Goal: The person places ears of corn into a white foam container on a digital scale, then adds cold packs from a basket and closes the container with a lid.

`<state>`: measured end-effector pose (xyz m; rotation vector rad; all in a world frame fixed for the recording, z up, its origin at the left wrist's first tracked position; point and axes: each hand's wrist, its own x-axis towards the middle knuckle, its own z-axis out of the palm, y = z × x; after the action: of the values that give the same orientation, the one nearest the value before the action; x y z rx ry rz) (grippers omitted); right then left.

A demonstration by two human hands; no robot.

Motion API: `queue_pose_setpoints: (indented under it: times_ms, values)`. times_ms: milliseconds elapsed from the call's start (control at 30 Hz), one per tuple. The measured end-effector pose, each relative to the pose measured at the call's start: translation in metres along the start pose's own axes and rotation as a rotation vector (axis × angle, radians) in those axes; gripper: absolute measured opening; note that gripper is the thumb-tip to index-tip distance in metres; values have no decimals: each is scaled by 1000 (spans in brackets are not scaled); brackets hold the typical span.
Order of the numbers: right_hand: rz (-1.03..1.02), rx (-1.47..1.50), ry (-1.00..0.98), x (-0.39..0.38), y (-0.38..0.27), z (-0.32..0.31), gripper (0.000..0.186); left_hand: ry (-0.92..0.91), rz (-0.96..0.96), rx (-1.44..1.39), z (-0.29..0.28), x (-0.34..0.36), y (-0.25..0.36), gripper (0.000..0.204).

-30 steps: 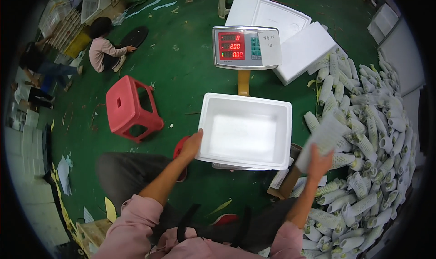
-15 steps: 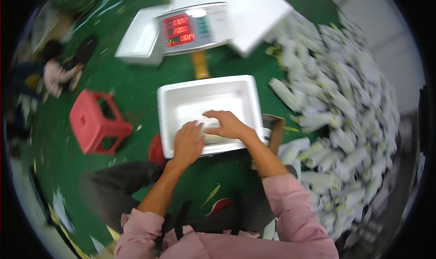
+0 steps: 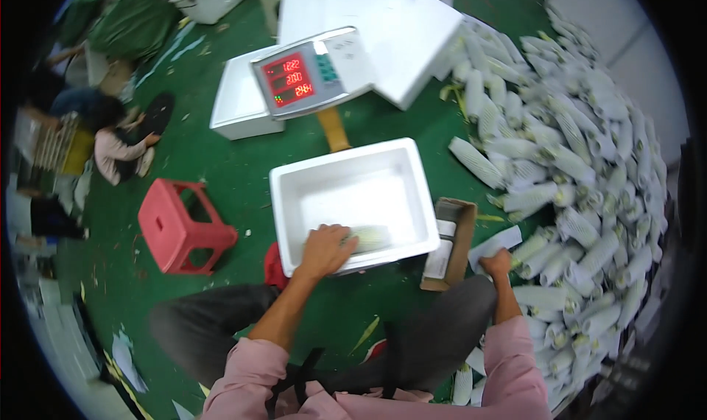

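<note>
My left hand (image 3: 326, 249) rests inside the white foam box (image 3: 287, 195), fingers curled over a pale sleeved piece of produce (image 3: 372, 237) lying near the box's front. My right hand (image 3: 495, 261) is closed on a flat white piece (image 3: 499, 243), which looks like a wrapper, beside a big pile of produce in white mesh sleeves (image 3: 574, 173). The box sits on the scale's platform, whose red-lit display (image 3: 309, 74) stands on a yellow post above it. An open cardboard box (image 3: 464, 228) lies between the foam box and my right hand.
A red plastic stool (image 3: 169, 221) stands left on the green floor (image 3: 221, 155). More white foam boxes (image 3: 401, 48) lie behind the display. A crouching person in pink (image 3: 114, 151) and other people (image 3: 51, 88) are at the left, among crates and sacks. White panels (image 3: 604, 22) line the right.
My right hand first brought an item into the box, then moved out rightward to the pile. My left hand went from the rim to inside the box. The display's digits have changed.
</note>
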<state>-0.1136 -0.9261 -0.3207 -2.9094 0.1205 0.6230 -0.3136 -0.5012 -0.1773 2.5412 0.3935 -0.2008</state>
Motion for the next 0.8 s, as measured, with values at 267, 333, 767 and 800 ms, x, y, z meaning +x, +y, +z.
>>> queue_pose_setpoints:
  times_ms: [267,333,767,800]
  values:
    - [-978,252,298,-53,-199,-155,59,253,-50,45,4,-26,-12,33]
    - [-1258,156,21,-111,-300,-182,63,330,-19,95,2,-38,-16,21]
    - [-1260,583,-549,-106,-378,-33,63,673,46,-10,4,-23,3,27]
    - [-1228,816,-494,-92,-352,-45,57,688,-44,40,0,-22,-8,34]
